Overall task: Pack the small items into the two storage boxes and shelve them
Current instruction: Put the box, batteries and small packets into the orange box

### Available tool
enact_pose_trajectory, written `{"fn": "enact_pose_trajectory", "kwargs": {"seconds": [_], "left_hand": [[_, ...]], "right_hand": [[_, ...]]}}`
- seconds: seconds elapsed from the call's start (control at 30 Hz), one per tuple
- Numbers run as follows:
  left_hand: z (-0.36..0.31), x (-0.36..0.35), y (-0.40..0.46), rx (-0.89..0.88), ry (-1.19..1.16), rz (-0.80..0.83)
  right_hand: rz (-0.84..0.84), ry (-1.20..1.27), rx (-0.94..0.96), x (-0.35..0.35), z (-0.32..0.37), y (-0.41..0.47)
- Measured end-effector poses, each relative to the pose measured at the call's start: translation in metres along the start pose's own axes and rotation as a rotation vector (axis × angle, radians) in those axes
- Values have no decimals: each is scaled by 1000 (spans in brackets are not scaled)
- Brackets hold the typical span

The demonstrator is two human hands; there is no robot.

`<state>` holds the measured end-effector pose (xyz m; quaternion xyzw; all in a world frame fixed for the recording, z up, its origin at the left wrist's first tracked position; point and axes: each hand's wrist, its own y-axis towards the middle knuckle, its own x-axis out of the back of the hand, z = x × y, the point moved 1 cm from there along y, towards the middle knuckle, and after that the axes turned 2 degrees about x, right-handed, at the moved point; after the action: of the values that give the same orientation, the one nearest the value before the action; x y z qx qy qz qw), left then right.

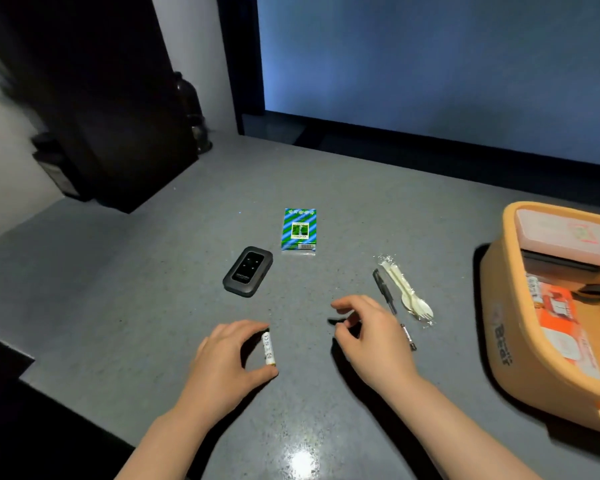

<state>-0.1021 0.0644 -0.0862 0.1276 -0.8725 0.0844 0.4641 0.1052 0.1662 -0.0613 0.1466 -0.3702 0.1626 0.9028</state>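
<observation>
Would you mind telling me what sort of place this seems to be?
Probably a home or office desk area, though I can't be sure: a grey speckled countertop set against a large window, strewn with everyday oddments like a pen and a pocket router, beside an orange storage box.

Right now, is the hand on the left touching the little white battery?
Touching. In the head view, the left hand pinches the white battery between fingertips at its top end and thumb at its bottom end, just above the grey table.
</observation>
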Motion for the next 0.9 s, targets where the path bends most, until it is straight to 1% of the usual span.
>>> {"fn": "enact_pose_trajectory", "kwargs": {"seconds": [0.07, 0.2, 0.3, 0.37, 0.5, 0.57, 0.73, 0.9], "left_hand": [[0, -6, 3, -26, 5, -3], [-4, -9, 12, -74, -38, -34], [-23, -12, 23, -90, -118, -62], [-40, -14, 33, -116, -156, -67], [-72, -20, 52, -193, -212, -43], [-85, -23, 60, -235, -225, -26], [-102, -28, 75, -290, -250, -14], [-109, -29, 85, -310, -260, 2]], "right_hand": [[-46, -15, -39, 6, -10, 1], [-204, -80, -147, 30, -41, 11], [-254, -168, -235, 46, -65, 23], [-220, -224, -293, 53, -75, 36], [-57, -361, -434, 55, -80, 60], [-29, -394, -475, 55, -80, 67], [43, -391, -552, 55, -85, 75], [24, -304, -601, 55, -87, 76]]}}
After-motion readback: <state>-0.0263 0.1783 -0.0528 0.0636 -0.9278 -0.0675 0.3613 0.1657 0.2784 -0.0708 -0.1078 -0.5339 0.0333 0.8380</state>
